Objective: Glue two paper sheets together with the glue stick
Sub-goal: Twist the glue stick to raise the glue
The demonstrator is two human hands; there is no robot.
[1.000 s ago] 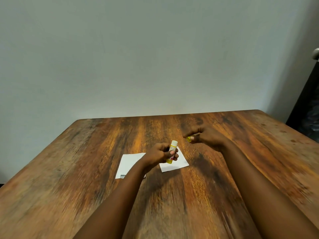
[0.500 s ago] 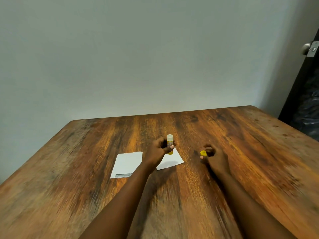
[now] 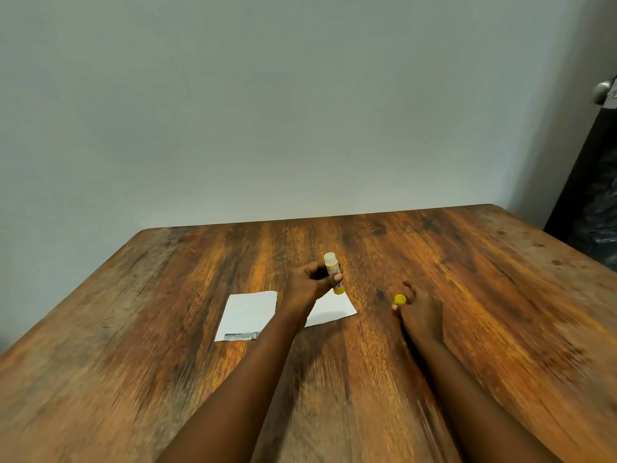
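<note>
**Glue stick uncapped, held above two sheets**

The left hand (image 3: 312,284) holds the glue stick (image 3: 333,273) nearly upright, its grip closed around the middle of the tube with the thumb pressed across the front. The stick's pale top end points up and slightly away from the person, and its yellow base shows just below the fingers. It is lifted off the wooden counter (image 3: 167,312), above the far corner of the right sheet of paper (image 3: 334,309).

The right hand (image 3: 419,312) rests low on the counter to the right of the papers, well apart from the left hand. Its grip pinches the small yellow cap (image 3: 399,299) between thumb and fingertips; whether the cap touches the wood cannot be told.

Two white sheets lie flat on the counter near its middle. The left sheet of paper (image 3: 248,312) has a dark printed strip along its near edge. The right sheet is partly hidden by the left forearm, so it is unclear whether the two sheets touch or overlap.

Behind the counter stands a plain pale wall (image 3: 267,111). At the far right edge a dark door (image 3: 597,168) with a metal knob (image 3: 602,91) shows.
</note>
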